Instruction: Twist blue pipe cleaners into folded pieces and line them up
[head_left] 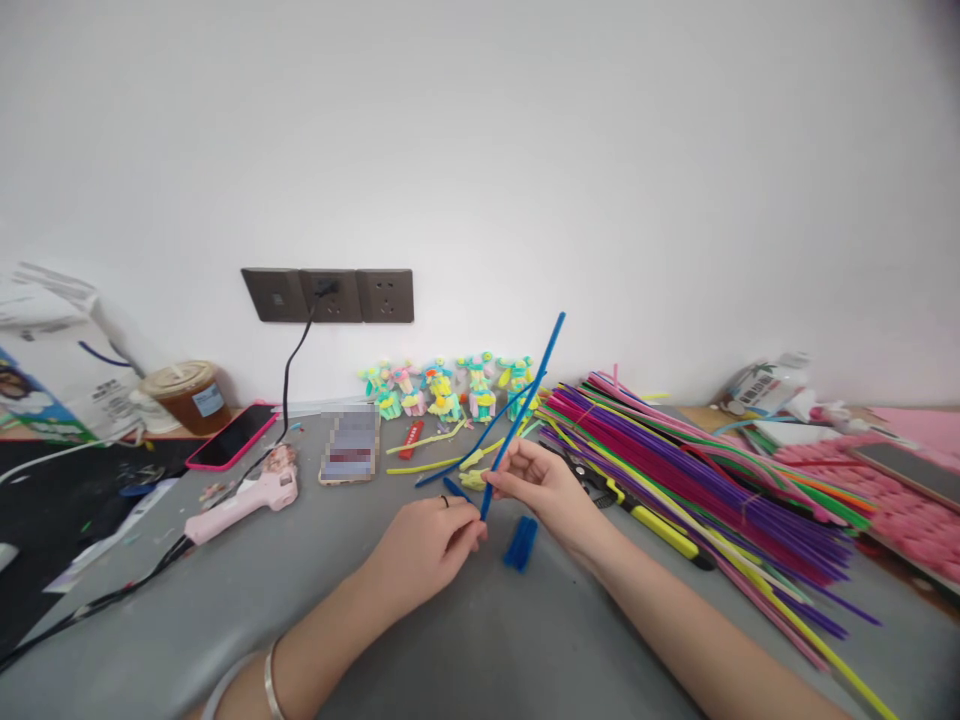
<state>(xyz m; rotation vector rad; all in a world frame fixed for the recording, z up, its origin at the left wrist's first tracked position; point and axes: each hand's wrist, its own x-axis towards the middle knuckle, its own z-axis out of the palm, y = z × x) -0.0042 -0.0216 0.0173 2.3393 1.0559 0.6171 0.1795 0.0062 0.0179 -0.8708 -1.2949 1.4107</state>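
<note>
Left hand (435, 540) and right hand (544, 490) are pinching a straight blue fuzzy stem (523, 419) (apparently steadying it), tip leaning toward the grey bench's (450, 655) back edge.

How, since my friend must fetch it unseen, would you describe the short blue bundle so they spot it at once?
On the grey tabletop, find the person's left hand and right hand at a long blue stem. The short blue bundle lies between the left hand and right forearm. Unlike that slim, raised stem, it is stubby, thick and flat on the table.
</note>
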